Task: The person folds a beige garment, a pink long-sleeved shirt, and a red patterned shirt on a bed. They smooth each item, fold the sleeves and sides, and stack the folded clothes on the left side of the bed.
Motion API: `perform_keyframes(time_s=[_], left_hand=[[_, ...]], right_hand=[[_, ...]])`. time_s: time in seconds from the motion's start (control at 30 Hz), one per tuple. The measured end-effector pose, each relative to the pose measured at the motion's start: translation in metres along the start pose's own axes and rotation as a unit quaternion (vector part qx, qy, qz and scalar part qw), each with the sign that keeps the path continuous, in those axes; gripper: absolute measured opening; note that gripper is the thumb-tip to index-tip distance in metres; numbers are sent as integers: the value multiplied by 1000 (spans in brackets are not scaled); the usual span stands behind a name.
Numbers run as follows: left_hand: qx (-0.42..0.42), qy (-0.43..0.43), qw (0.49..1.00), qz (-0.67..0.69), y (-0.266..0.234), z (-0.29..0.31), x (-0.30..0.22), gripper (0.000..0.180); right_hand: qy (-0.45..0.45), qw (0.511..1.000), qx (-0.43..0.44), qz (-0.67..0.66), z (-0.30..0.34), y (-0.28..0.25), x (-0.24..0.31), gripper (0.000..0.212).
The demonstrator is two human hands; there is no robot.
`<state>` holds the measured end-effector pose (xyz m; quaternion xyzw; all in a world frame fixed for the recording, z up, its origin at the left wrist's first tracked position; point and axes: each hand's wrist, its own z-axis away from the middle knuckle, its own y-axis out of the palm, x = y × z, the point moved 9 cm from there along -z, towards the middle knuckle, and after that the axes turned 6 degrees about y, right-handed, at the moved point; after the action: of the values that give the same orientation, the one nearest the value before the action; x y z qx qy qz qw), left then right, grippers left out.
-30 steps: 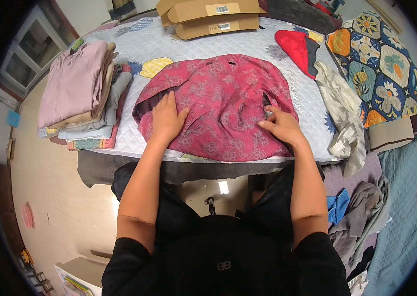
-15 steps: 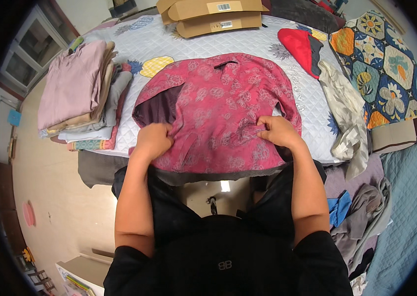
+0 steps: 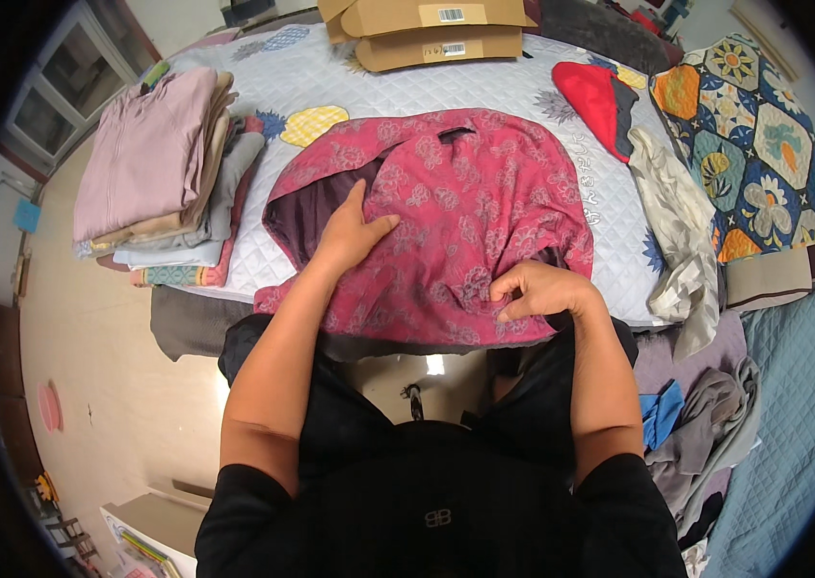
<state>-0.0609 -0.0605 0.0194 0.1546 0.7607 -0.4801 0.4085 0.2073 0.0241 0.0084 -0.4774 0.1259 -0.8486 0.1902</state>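
Observation:
A dark pink garment [image 3: 436, 231] with a pale flower pattern lies spread in front of me, its lower edge hanging toward my lap. Dark purple lining [image 3: 311, 211] shows through a gap on its left side. Along that gap rests my left hand [image 3: 359, 234], open, thumb and forefinger spread, its forefinger reaching over the lining. Near the garment's lower right, my right hand [image 3: 544, 292] is bent over the cloth; thumb and forefinger are apart and the other fingers curl under, partly hidden.
Folded clothes are stacked [image 3: 149, 159] at the left. Cardboard boxes [image 3: 436, 46] stand at the back. To the right lie a red and grey item [image 3: 592, 101], a crumpled white cloth [image 3: 672, 236], a patterned quilt [image 3: 759, 149] and a heap of grey clothing [image 3: 706, 424].
My left hand has let go of the cloth and moved up and right, beside the lining. The right hand has loosened its pinch and shifted slightly down. The lower cloth lies looser.

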Motion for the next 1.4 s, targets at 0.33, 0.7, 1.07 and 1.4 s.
perform_keyframes(time_s=[0.33, 0.7, 1.07, 1.4], left_hand=[[-13, -45, 943, 330, -43, 37, -36, 16], [-131, -96, 901, 403, -64, 186, -45, 19], [-172, 65, 982, -52, -75, 212, -108, 44], [86, 64, 956, 273, 37, 190, -156, 21]], right_hand=[[-15, 996, -73, 40, 20, -18, -12, 23], [-47, 994, -75, -64, 47, -8, -4, 19], [180, 781, -598, -9, 134, -101, -101, 52], [17, 788, -480, -385, 59, -60, -115, 34]])
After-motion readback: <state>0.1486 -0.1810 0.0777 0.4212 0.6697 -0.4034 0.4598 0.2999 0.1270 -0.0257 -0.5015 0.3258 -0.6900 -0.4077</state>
